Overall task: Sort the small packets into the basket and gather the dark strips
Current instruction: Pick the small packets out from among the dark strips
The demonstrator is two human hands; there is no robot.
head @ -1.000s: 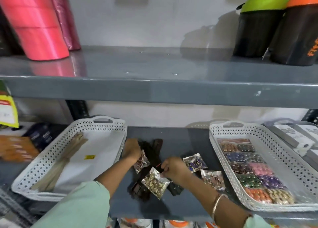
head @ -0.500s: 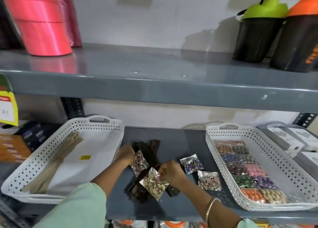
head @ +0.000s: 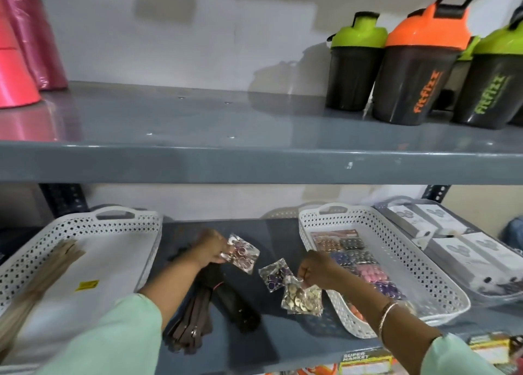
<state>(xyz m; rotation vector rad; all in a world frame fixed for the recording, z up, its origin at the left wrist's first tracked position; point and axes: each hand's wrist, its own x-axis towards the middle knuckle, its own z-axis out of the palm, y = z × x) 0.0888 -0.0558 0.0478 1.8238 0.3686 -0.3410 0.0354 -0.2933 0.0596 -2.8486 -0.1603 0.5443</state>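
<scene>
My left hand [head: 209, 250] pinches a clear packet of pinkish-brown beads [head: 242, 253] above the grey shelf. My right hand [head: 319, 271] holds a packet of gold discs [head: 301, 297] just left of the right white basket [head: 396, 233]. That basket holds several packets of coloured beads in rows. A packet of purple beads [head: 274, 274] lies on the shelf between my hands. A bundle of dark brown strips [head: 198, 312] lies on the shelf below my left forearm.
A left white basket [head: 127, 224] holds pale tan strips [head: 42, 278] and a yellow tag. White boxes [head: 452, 241] sit in a tray at the far right. Pink rolls [head: 19, 49] and shaker bottles [head: 418, 63] stand on the upper shelf [head: 226, 159].
Both hands have lifted their packets off the dark strips and moved right. The gold-disc packet now hangs beside the right basket. The camera view has shifted right and upward.
</scene>
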